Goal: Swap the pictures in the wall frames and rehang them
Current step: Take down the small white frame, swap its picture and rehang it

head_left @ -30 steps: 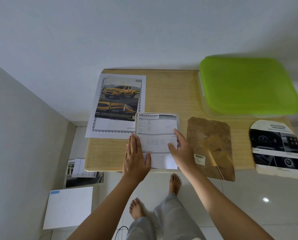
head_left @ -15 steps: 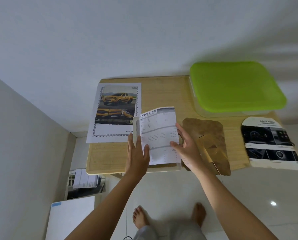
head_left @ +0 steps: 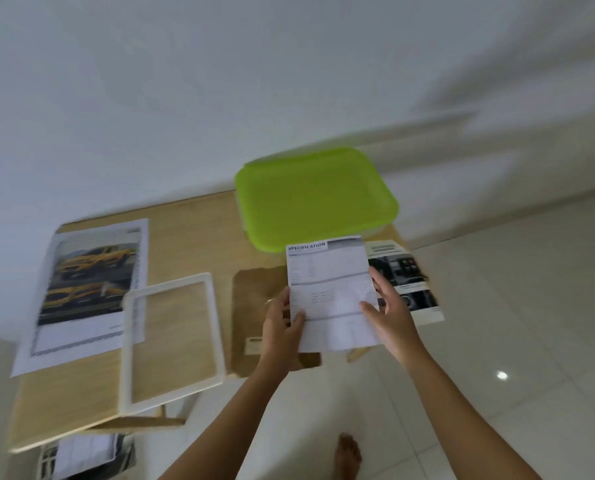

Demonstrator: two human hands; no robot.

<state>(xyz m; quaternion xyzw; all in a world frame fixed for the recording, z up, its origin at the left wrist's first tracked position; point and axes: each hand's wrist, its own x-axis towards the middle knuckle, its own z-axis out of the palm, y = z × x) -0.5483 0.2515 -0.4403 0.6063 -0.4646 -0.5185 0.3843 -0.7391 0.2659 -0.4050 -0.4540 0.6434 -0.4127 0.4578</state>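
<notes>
A white sheet headed SPECIFICATION (head_left: 330, 292) is held in the air over the right part of the wooden table (head_left: 188, 237). My left hand (head_left: 282, 327) pinches its left edge and my right hand (head_left: 389, 313) grips its right edge. The white picture frame (head_left: 173, 341) lies flat and without a picture near the table's front edge, to the left of my hands. Beneath my left hand lies the brown backing board (head_left: 251, 299). A yellow-truck print (head_left: 88, 292) rests at the table's left, its corner under the frame. A dark car-interior print (head_left: 406, 275) shows behind my right hand.
A green-lidded plastic box (head_left: 316, 199) stands at the table's back right against the white wall. Papers (head_left: 81, 455) lie on the floor under the table's front left. White floor tiles stretch to the right. My bare foot (head_left: 349, 455) is below the table edge.
Both hands lifted the SPECIFICATION sheet out of the white frame and carried it right, over the backing board. The frame stays on the table without it. The view swung right.
</notes>
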